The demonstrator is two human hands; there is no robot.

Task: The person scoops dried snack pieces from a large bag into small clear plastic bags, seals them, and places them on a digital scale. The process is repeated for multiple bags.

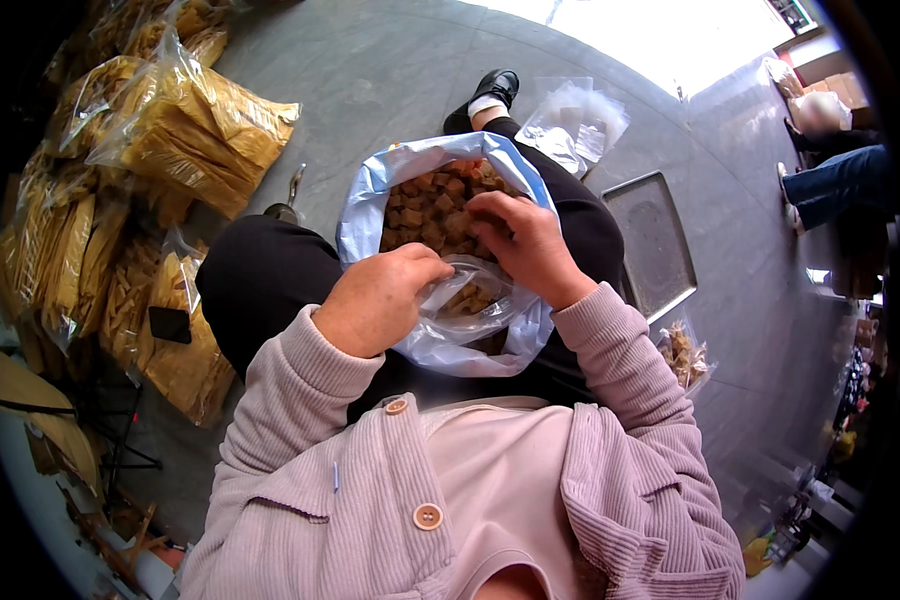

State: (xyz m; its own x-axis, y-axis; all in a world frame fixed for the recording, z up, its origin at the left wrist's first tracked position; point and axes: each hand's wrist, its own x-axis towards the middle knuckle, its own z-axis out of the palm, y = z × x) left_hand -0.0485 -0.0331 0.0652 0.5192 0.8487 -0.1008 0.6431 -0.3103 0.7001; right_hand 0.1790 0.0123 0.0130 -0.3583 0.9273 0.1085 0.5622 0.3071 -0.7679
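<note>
Between my legs stands a large white-and-blue sack [367, 205] with its rim rolled open, holding many small brown cubes [425, 212]. A small clear plastic bag [470, 322] with some brown pieces inside rests at the near side of the sack's mouth. My left hand [382, 298] is closed on the left edge of this clear bag, thumb and fingers together. Over the cubes, just beyond the bag's mouth, my right hand [532, 245] has its fingers curled in; what lies between the fingertips is hidden.
Large clear bags of yellow-brown strips [205, 120] are piled at the left. Flat empty clear bags [575, 125] lie beyond my right leg, near a metal tray [652, 245]. A small filled bag [683, 355] sits nearer. Another person's jeans [838, 185] show far right.
</note>
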